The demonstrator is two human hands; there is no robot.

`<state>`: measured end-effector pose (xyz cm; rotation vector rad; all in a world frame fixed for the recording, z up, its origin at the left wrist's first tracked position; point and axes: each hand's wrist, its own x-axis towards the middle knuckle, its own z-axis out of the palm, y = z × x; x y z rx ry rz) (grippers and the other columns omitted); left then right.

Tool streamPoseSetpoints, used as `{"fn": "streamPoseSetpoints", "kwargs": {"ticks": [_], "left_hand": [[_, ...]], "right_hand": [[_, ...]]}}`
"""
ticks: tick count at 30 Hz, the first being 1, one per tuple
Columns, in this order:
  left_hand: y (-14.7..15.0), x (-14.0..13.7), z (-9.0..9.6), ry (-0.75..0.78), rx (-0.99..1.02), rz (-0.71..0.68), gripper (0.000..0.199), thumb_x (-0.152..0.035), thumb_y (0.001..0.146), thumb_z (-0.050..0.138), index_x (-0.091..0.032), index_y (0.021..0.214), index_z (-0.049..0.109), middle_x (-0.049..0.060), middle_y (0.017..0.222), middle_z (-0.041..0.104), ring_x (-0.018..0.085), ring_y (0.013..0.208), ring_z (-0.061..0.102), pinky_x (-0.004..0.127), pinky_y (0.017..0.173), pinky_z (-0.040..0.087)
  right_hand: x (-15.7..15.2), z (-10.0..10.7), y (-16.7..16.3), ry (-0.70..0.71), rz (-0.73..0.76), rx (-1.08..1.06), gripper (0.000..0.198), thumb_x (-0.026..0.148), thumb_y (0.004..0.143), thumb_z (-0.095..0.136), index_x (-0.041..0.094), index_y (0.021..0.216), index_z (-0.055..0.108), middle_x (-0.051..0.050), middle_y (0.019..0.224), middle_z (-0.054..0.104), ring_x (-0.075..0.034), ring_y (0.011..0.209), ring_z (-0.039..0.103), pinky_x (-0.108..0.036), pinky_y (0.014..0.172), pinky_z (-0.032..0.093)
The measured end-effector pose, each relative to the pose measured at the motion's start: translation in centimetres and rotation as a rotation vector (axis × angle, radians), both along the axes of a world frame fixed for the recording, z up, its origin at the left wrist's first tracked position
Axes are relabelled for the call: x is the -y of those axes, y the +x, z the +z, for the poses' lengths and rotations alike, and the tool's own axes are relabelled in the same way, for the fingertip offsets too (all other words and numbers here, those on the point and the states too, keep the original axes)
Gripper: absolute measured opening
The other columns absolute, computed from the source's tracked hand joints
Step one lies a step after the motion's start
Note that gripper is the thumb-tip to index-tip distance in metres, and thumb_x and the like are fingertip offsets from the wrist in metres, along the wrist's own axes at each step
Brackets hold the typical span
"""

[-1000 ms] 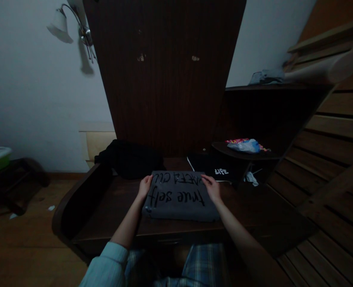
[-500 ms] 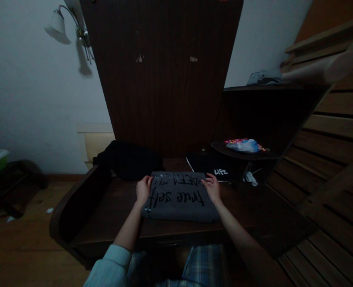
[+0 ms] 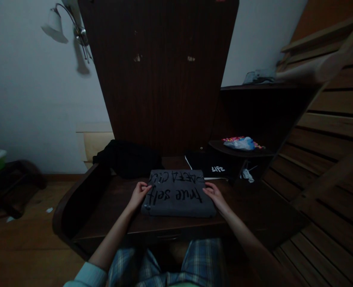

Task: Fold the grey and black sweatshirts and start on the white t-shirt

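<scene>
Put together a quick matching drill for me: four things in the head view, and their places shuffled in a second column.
Things
1. grey folded cloth
2. black cloth heap
3. plastic bag
4. lamp

Places
A. on the small curved shelf
B. between the left hand and right hand
C. high on the wall
D. at the left rear of the bench

Pairs: 1-B, 2-D, 3-A, 4-C

In dim light we see a pale wall [image 3: 29, 99] bearing a white-shaded lamp [image 3: 55, 27]. Before us, a tall dark wooden panel [image 3: 161, 91] rises behind the dark counter [image 3: 103, 213], with open shelves [image 3: 263, 113] to its right. Slatted woodwork [image 3: 333, 133] lines our right side, and brown wooden floor [image 3: 29, 249] shows at left.
</scene>
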<state>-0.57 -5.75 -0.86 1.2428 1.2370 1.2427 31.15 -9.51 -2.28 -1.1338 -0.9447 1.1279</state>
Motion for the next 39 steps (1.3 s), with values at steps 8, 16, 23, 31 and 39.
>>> {"fn": "streamPoseSetpoints", "kwargs": {"ticks": [8, 16, 23, 31, 39], "left_hand": [[-0.9, -0.5, -0.2, 0.183, -0.26, 0.154, 0.03, -0.042, 0.061, 0.057, -0.02, 0.076, 0.044, -0.01, 0.048, 0.043, 0.01, 0.046, 0.047, 0.021, 0.048, 0.036], [-0.1, -1.7, 1.2, -0.079, -0.454, 0.17, 0.029, -0.045, 0.064, 0.056, -0.017, 0.073, 0.051, 0.007, 0.077, 0.064, 0.024, 0.083, 0.06, 0.032, 0.072, 0.044], [1.7, -2.0, 3.1, -0.379, -0.017, -0.148, 0.027, -0.033, 0.058, 0.065, -0.013, 0.074, 0.058, 0.009, 0.068, 0.067, 0.024, 0.069, 0.064, 0.033, 0.062, 0.05], [1.4, -0.6, 7.8, -0.197, 0.124, -0.095, 0.009, -0.022, 0.061, 0.056, -0.016, 0.067, 0.059, 0.005, 0.063, 0.062, 0.019, 0.059, 0.059, 0.029, 0.055, 0.048], [-2.3, 1.9, 7.3, 0.449, -0.386, -0.123, 0.008, -0.022, 0.059, 0.058, -0.018, 0.067, 0.059, 0.006, 0.086, 0.056, 0.02, 0.084, 0.052, 0.032, 0.078, 0.043]], "right_hand": [[-0.9, -1.0, 0.5, 0.059, -0.198, 0.138, 0.053, 0.046, 0.04, 0.072, 0.021, 0.08, 0.048, 0.006, 0.051, 0.053, -0.015, 0.052, 0.055, -0.026, 0.053, 0.041], [-2.8, 0.1, 0.3, -0.112, -0.266, 0.396, 0.024, 0.038, 0.054, 0.064, 0.02, 0.065, 0.055, -0.003, 0.065, 0.065, -0.022, 0.07, 0.063, -0.032, 0.067, 0.047], [-2.6, 3.6, -2.4, -0.267, 0.168, 0.047, 0.015, 0.018, 0.053, 0.065, 0.017, 0.068, 0.061, 0.0, 0.059, 0.067, -0.017, 0.053, 0.062, -0.029, 0.055, 0.05], [-2.2, 8.6, -3.0, -0.017, 0.019, 0.111, 0.023, 0.019, 0.049, 0.065, 0.017, 0.072, 0.061, 0.001, 0.067, 0.065, -0.016, 0.062, 0.06, -0.026, 0.059, 0.047], [-0.9, 8.8, -1.6, 0.422, 0.141, 0.579, 0.016, 0.023, 0.055, 0.065, 0.019, 0.07, 0.062, -0.004, 0.085, 0.065, -0.021, 0.088, 0.056, -0.035, 0.083, 0.04]]}}
